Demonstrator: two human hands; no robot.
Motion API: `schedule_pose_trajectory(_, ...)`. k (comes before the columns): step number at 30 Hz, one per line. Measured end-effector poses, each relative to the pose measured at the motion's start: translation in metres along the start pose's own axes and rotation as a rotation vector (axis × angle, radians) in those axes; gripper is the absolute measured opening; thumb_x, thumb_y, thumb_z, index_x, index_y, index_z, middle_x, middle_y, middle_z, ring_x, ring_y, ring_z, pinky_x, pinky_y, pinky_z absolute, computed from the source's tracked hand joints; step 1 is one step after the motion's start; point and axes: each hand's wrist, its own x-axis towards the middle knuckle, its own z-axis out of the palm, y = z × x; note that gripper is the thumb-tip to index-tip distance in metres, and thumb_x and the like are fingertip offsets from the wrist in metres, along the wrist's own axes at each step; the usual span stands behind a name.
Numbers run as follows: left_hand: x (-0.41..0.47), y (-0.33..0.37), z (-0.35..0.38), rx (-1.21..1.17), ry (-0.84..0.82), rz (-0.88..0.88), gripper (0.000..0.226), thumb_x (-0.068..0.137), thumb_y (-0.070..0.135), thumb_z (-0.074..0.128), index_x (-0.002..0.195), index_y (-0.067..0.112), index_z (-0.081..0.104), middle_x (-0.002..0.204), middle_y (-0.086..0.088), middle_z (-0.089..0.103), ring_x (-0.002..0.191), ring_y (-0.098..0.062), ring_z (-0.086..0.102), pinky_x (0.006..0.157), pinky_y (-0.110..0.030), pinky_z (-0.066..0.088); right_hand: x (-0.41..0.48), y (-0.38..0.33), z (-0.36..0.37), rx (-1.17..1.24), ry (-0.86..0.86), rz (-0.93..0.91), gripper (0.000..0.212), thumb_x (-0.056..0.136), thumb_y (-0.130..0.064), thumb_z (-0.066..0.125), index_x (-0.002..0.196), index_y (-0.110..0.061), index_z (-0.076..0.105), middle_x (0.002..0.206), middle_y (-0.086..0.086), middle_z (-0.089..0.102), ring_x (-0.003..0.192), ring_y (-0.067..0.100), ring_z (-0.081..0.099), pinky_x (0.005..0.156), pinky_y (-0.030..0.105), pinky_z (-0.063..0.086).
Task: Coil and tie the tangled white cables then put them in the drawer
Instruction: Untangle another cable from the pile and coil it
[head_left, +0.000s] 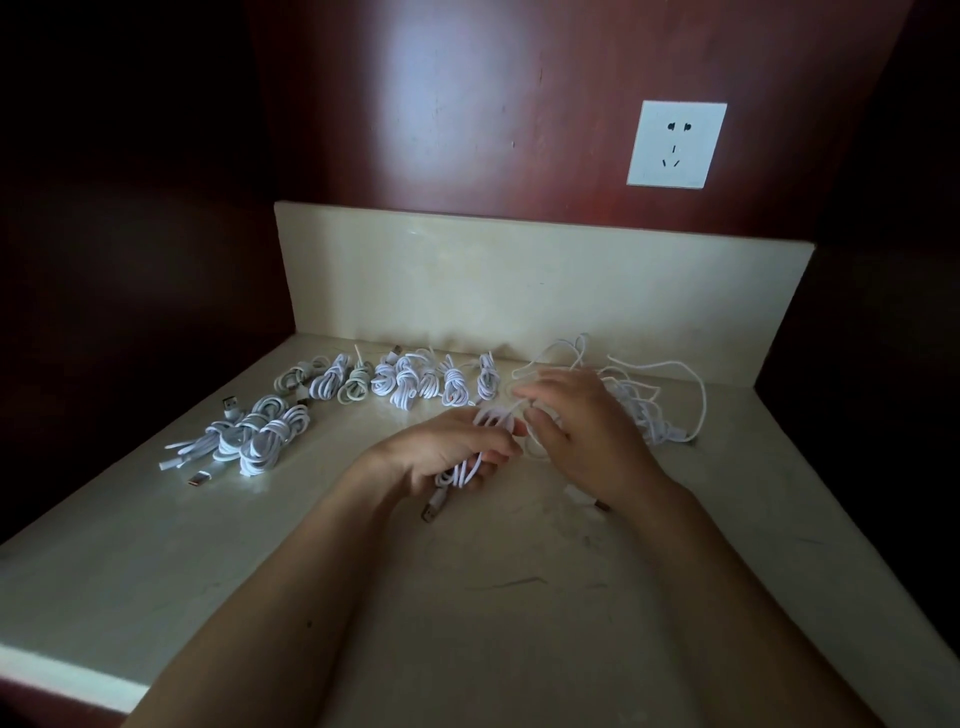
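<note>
since many cables are already rolled and tied, the job looks more than half done. at ten o'clock from the hands, a small bunch of tied bundles (249, 436) lies on the pale counter (467, 597), and a row of tied bundles (400, 382) sits at eleven to twelve o'clock, near the back. in the middle, the left hand (447, 452) has its fingers curled round a half-made coil (467, 470) of thin white loops, with a plug (430, 512) hanging at six o'clock. the right hand (587, 436) is just beside it, fingers bent over a loose strand; it is blurry, so i cannot tell if they pinch it. at two o'clock the tangled pile (649, 405), a messy white heap, waits to be rolled. no drawer shows, so i think nothing is put away yet.
</note>
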Motion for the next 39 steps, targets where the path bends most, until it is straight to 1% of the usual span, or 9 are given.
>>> schedule_pose_trajectory(7, -0.010, 0.010, 0.003, 0.167, -0.019, 0.140, 0.017, 0.089, -0.004, 0.054, 0.081, 0.011, 0.054, 0.056, -0.003, 0.052, 0.048, -0.011, 0.048, 0.049, -0.021, 0.040, 0.004, -0.028, -0.005, 0.192, 0.022, 0.083, 0.034, 0.090, -0.022, 0.046, 0.111, -0.018, 0.072, 0.100, -0.002, 0.067, 0.094, 0.011, 0.061, 0.083, 0.028, 0.048)
schedule_pose_trajectory(10, -0.010, 0.012, 0.005, 0.073, -0.047, 0.179, 0.023, 0.089, -0.008, 0.051, 0.099, 0.012, 0.052, 0.057, 0.002, 0.044, 0.043, -0.008, 0.035, 0.039, -0.019, 0.029, 0.006, -0.035, -0.006, 0.396, 0.030, 0.212, 0.028, 0.092, -0.016, 0.050, 0.107, -0.018, 0.073, 0.092, -0.013, 0.068, 0.090, -0.001, 0.061, 0.081, 0.018, 0.044)
schedule_pose_trajectory(12, -0.012, 0.013, 0.005, 0.110, -0.056, 0.197, 0.030, 0.090, -0.009, 0.053, 0.110, 0.013, 0.051, 0.053, 0.009, 0.049, 0.042, -0.007, 0.031, 0.038, -0.017, 0.024, 0.008, -0.039, -0.008, 0.591, -0.035, 0.347, 0.023, 0.096, -0.009, 0.053, 0.108, -0.014, 0.072, 0.067, -0.022, 0.065, 0.066, -0.006, 0.060, 0.065, 0.012, 0.042)
schedule_pose_trajectory(15, -0.011, 0.010, 0.004, 0.154, -0.057, 0.169, 0.045, 0.083, -0.007, 0.061, 0.122, 0.012, 0.048, 0.062, -0.006, 0.044, 0.043, -0.008, 0.032, 0.039, -0.018, 0.026, 0.005, -0.041, -0.013, 0.815, -0.127, 0.463, 0.024, 0.097, -0.011, 0.055, 0.115, -0.013, 0.070, 0.043, -0.012, 0.048, 0.042, 0.005, 0.040, 0.044, 0.017, 0.031)
schedule_pose_trajectory(20, -0.012, 0.009, 0.006, 0.174, -0.110, 0.133, 0.028, 0.083, -0.009, 0.059, 0.094, 0.015, 0.049, 0.060, 0.002, 0.038, 0.042, -0.006, 0.031, 0.039, -0.016, 0.025, 0.001, -0.040, -0.019, 1.057, -0.333, 0.548, 0.032, 0.095, -0.009, 0.058, 0.126, -0.014, 0.064, 0.050, -0.007, 0.042, 0.039, 0.003, 0.027, 0.038, 0.016, 0.021)
schedule_pose_trajectory(23, -0.013, 0.010, 0.008, 0.229, -0.141, 0.115, 0.032, 0.086, -0.009, 0.057, 0.081, 0.018, 0.043, 0.052, 0.010, 0.039, 0.041, -0.004, 0.034, 0.040, -0.017, 0.030, 0.002, -0.039, -0.019, 1.154, -0.351, 0.559, 0.026, 0.093, -0.010, 0.061, 0.118, -0.012, 0.068, 0.058, -0.003, 0.048, 0.041, 0.004, 0.029, 0.050, 0.018, 0.028)
schedule_pose_trajectory(30, -0.012, 0.011, 0.013, 0.467, 0.038, 0.190, 0.020, 0.098, 0.010, 0.049, 0.085, 0.025, 0.052, 0.067, 0.000, 0.047, 0.051, -0.007, 0.043, 0.045, -0.017, 0.038, 0.005, -0.041, -0.019, 1.168, -0.137, 0.673, 0.003, 0.087, -0.007, 0.068, 0.087, -0.009, 0.066, 0.057, -0.001, 0.051, 0.036, -0.001, 0.033, 0.035, 0.013, 0.020)
schedule_pose_trajectory(36, -0.015, 0.016, 0.010, 0.368, -0.026, 0.069, 0.019, 0.097, 0.009, 0.049, 0.083, 0.023, 0.046, 0.050, 0.010, 0.034, 0.038, -0.004, 0.028, 0.038, -0.015, 0.024, 0.006, -0.039, -0.020, 1.079, -0.147, 0.582, 0.007, 0.089, -0.010, 0.067, 0.096, -0.008, 0.069, 0.059, -0.006, 0.056, 0.039, 0.001, 0.033, 0.038, 0.015, 0.022)
schedule_pose_trajectory(39, -0.018, 0.017, 0.014, 0.498, 0.009, 0.172, 0.017, 0.095, 0.007, 0.051, 0.091, 0.023, 0.051, 0.060, 0.009, 0.045, 0.041, 0.000, 0.042, 0.042, -0.015, 0.034, 0.006, -0.038, -0.019, 1.065, -0.170, 0.612, 0.006, 0.091, -0.015, 0.066, 0.091, -0.011, 0.070, 0.056, -0.004, 0.048, 0.041, 0.003, 0.029, 0.039, 0.016, 0.018)
